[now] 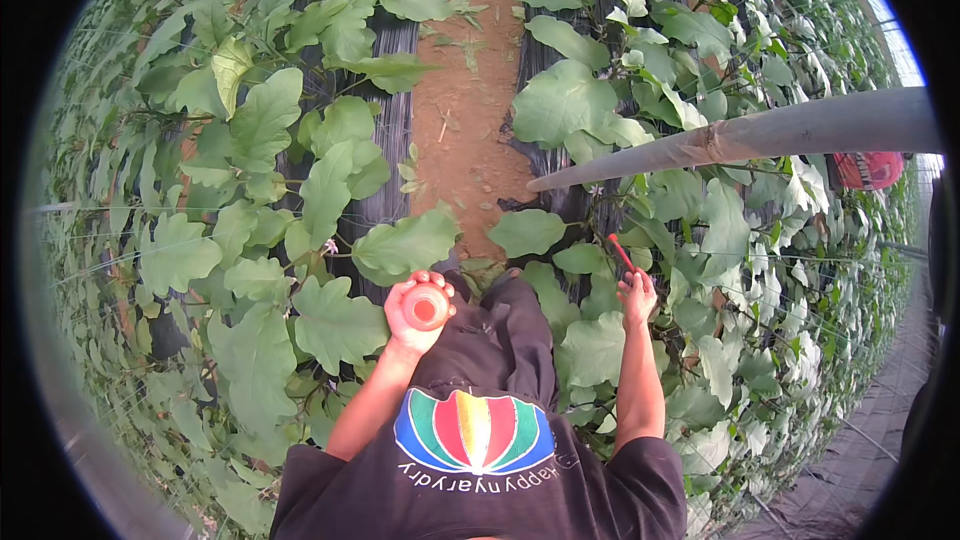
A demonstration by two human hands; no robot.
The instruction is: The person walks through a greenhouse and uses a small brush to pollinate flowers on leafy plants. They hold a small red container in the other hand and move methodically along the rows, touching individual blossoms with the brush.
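Observation:
My left hand (405, 315) is wrapped around a small round jar (424, 307), whose open-looking mouth faces up and shows red inside. It is held over my dark trousers, beside a broad eggplant leaf (341, 322). On the other side, my right hand (637, 297) pinches a thin red stick-like tool (621, 253) near its lower end. The tool points up and to the left, its rounded tip close to the stems and leaves of an eggplant plant (592, 259). Pale purple flowers (330, 246) show among the leaves on the left.
Eggplant rows line both sides of a bare soil path (469, 127), over black plastic mulch (386, 112). A thick grey pole (735, 141) slants in from the right. Thin support strings (150, 208) cross the left row. A red printed object (868, 170) sits behind the pole.

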